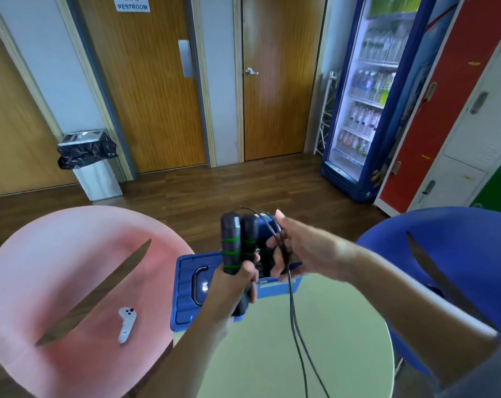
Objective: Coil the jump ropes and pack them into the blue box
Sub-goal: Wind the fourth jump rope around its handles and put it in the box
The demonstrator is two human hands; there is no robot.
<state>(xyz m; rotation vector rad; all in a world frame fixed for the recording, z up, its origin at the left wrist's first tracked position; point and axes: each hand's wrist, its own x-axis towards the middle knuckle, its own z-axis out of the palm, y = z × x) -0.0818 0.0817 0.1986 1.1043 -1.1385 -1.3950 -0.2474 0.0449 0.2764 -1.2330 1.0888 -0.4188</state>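
Observation:
My left hand (240, 278) grips two black jump rope handles (237, 244) with green rings, held upright side by side above the blue box (186, 291). A thin black cord (293, 317) runs from the handle tops over to my right hand (298, 248), loops around its fingers, and hangs down in two strands over the pale green table (315, 340). The box sits on the table's far edge with its lid open to the left. Dark items lie inside it, mostly hidden behind my hands.
A pink round chair (71, 282) on the left holds a white controller (125, 324). A blue round chair (450, 262) stands on the right. Beyond are a bin (91, 162), wooden doors, a drinks fridge (369, 96) and coloured lockers (458, 110).

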